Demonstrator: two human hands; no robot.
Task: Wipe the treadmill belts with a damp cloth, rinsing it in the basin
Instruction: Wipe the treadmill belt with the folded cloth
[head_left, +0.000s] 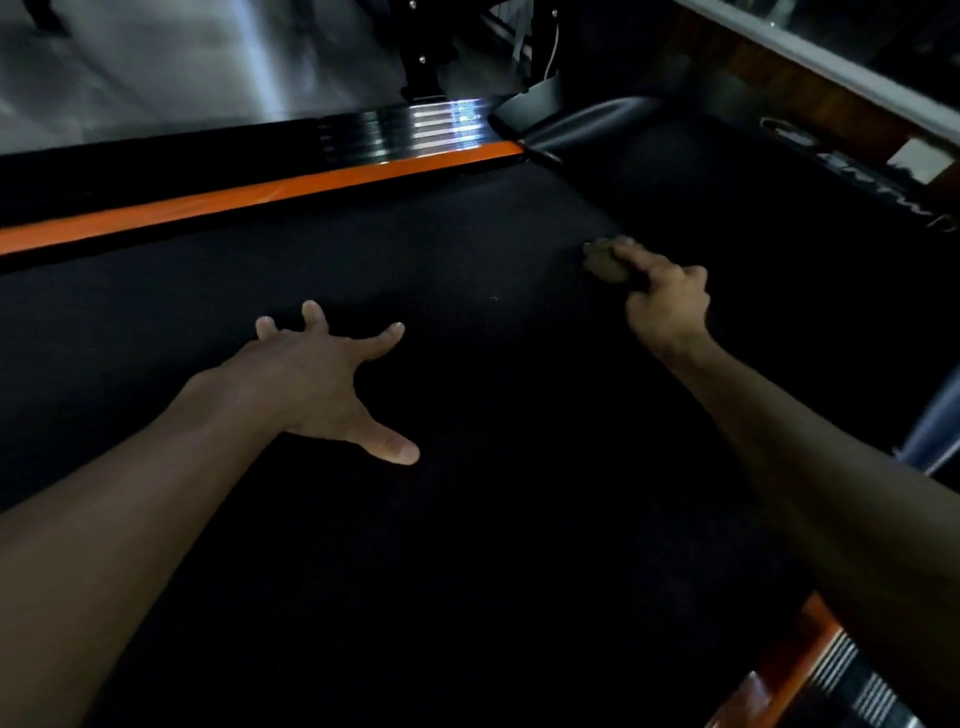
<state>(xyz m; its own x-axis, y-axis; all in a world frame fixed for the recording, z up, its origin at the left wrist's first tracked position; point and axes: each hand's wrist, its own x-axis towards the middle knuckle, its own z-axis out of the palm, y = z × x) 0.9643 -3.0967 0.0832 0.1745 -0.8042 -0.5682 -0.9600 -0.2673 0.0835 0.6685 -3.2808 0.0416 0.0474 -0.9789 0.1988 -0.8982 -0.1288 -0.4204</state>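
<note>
The black treadmill belt (467, 519) fills most of the view. My left hand (317, 379) is spread flat on the belt at centre left, fingers splayed and holding nothing. My right hand (667, 301) is farther up the belt at the right, its fingers curled round a small brownish cloth (605, 262) that it presses against the belt. The cloth is bunched and blurred, partly covered by my fingers. No basin is in view.
An orange side rail (260, 195) with a ribbed black footplate (431, 130) runs along the belt's left edge. The black motor cover (597, 122) sits at the belt's head. A second orange rail (810, 649) shows at lower right. Grey floor (182, 62) lies beyond.
</note>
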